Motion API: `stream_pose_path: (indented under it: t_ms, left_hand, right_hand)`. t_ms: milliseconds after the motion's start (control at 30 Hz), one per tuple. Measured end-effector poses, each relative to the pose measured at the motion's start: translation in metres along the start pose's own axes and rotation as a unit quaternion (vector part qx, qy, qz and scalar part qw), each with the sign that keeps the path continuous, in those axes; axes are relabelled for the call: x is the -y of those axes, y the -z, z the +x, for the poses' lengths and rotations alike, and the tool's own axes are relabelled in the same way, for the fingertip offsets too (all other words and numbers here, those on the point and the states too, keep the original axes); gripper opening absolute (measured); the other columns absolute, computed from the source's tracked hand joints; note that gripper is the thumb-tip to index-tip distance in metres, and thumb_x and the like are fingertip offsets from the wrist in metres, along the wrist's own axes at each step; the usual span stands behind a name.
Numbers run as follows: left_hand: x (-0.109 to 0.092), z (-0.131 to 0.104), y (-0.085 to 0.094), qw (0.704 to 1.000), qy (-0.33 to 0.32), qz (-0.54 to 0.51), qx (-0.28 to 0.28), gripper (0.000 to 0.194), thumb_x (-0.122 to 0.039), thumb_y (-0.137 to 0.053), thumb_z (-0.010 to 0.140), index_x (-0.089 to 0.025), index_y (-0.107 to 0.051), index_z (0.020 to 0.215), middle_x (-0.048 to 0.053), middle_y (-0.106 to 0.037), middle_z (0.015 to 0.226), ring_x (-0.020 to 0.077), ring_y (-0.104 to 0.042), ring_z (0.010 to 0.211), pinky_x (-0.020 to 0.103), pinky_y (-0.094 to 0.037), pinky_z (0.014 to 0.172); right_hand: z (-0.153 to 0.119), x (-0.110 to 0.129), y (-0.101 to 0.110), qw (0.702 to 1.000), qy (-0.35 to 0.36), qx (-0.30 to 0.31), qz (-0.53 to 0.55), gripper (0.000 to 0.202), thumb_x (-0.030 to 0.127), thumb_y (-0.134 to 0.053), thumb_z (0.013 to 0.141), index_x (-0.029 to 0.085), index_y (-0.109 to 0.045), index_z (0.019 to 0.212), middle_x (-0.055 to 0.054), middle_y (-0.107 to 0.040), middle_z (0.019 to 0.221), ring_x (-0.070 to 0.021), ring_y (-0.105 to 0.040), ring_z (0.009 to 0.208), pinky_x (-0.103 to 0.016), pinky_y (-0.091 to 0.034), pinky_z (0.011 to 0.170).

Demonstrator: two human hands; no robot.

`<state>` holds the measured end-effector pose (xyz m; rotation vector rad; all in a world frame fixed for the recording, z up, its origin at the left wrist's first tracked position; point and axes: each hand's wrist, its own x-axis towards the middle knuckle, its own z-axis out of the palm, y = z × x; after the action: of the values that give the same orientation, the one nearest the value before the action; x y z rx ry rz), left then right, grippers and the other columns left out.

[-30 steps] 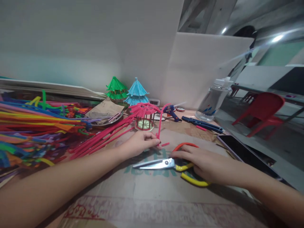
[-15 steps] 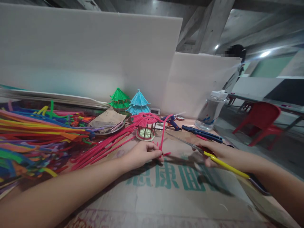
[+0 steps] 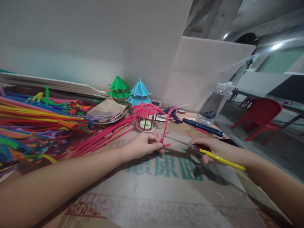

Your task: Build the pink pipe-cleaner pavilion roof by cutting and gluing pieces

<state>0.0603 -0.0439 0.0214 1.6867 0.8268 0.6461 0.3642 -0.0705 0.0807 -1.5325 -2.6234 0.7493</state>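
— Cardboard (image 3: pixel 152 196) covers the lower centre. Where is the pink pipe cleaner (image 3: pixel 166 123)?
— At centre; left hand (image 3: pixel 145 144) pinches its lower end, probably for steadiness. Right hand (image 3: pixel 212 148) grasps scissors (image 3: pixel 206 153), blades toward it.

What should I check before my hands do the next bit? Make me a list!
1. Left hand pinching the pink strip: ok.
2. Right hand holding the scissors: ok.
3. Blades shut: cannot tell, they're seen nearly edge-on.
4. Left fingertips well away from the blades: not ok, the tip looks close.
5. Pink hut upright: ok.
6. Glue gun off: cannot tell.
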Motion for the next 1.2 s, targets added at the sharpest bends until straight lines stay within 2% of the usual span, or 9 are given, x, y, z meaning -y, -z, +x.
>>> stream_pose_path:
  t_ms: [133, 300, 500, 767, 933, 1033, 1200]
  left_hand:
    - [-0.0013, -0.0004, -0.0008, 1.0, 0.002, 0.012, -0.004, 0.029, -0.041, -0.063, 0.085, -0.013, -0.069, 0.082, 0.009, -0.077, 0.086, 0.0155, -0.067, 0.074, 0.024, -0.045, 0.066]
    - [-0.0008, -0.0006, -0.0007, 1.0, 0.011, -0.001, 0.0, 0.029, -0.042, -0.063, 0.084, -0.013, -0.068, 0.083, 0.008, -0.077, 0.086, 0.017, -0.069, 0.077, 0.025, -0.047, 0.068]
    - [-0.0035, -0.0025, -0.0016, 1.0, 0.017, -0.005, 0.001, 0.028, -0.04, -0.063, 0.084, -0.013, -0.067, 0.082, 0.009, -0.077, 0.086, 0.0171, -0.069, 0.076, 0.025, -0.046, 0.067]
    - [-0.0081, -0.0032, -0.0024, 1.0, 0.022, -0.003, 0.001, 0.024, -0.035, -0.062, 0.085, -0.011, -0.068, 0.083, 0.01, -0.077, 0.086, 0.0167, -0.069, 0.077, 0.024, -0.046, 0.066]
    - [-0.0064, -0.0029, -0.0011, 1.0, 0.013, 0.013, 0.0, 0.028, -0.038, -0.061, 0.086, -0.012, -0.069, 0.083, 0.01, -0.077, 0.087, 0.0161, -0.068, 0.075, 0.024, -0.045, 0.065]
    - [-0.0049, -0.0027, -0.0006, 1.0, 0.007, 0.01, 0.001, 0.028, -0.039, -0.062, 0.086, -0.012, -0.069, 0.083, 0.01, -0.077, 0.087, 0.0162, -0.068, 0.075, 0.025, -0.046, 0.067]
    - [-0.004, -0.0028, -0.0013, 1.0, 0.013, -0.007, 0.002, 0.025, -0.036, -0.062, 0.086, -0.012, -0.068, 0.081, 0.01, -0.077, 0.085, 0.0167, -0.07, 0.077, 0.026, -0.048, 0.07]
  right_hand:
    - [0.002, 0.0023, -0.0018, 1.0, 0.007, 0.019, -0.002, 0.042, 0.049, -0.065, 0.08, 0.02, -0.063, 0.111, -0.004, -0.065, 0.096, -0.0241, -0.059, 0.086, -0.031, -0.045, 0.073]
    - [0.0046, 0.0035, -0.0044, 0.999, 0.003, 0.04, 0.006, 0.042, 0.051, -0.064, 0.082, 0.021, -0.061, 0.111, -0.003, -0.063, 0.097, -0.0231, -0.057, 0.087, -0.029, -0.042, 0.071]
    - [0.006, 0.0037, -0.0055, 0.999, 0.007, 0.035, 0.008, 0.041, 0.053, -0.064, 0.08, 0.02, -0.062, 0.104, -0.002, -0.063, 0.092, -0.023, -0.057, 0.083, -0.028, -0.04, 0.068]
    - [0.0078, 0.0077, -0.0056, 0.999, -0.01, 0.039, 0.026, 0.035, 0.047, -0.065, 0.08, 0.02, -0.062, 0.101, -0.002, -0.064, 0.089, -0.0229, -0.057, 0.083, -0.029, -0.04, 0.069]
    - [0.0082, 0.0063, -0.0066, 0.998, -0.023, 0.049, 0.038, 0.031, 0.04, -0.064, 0.081, 0.019, -0.062, 0.104, -0.002, -0.065, 0.086, -0.0217, -0.057, 0.083, -0.029, -0.04, 0.07]
    - [0.0065, 0.0063, -0.0055, 0.998, -0.02, 0.048, 0.042, 0.032, 0.042, -0.062, 0.083, 0.018, -0.061, 0.104, -0.002, -0.065, 0.082, -0.0203, -0.057, 0.077, -0.029, -0.04, 0.067]
    - [0.0029, 0.0012, -0.0032, 0.995, 0.005, 0.082, 0.055, 0.035, 0.041, -0.06, 0.083, 0.019, -0.058, 0.111, 0.001, -0.065, 0.073, -0.019, -0.057, 0.071, -0.027, -0.037, 0.063]
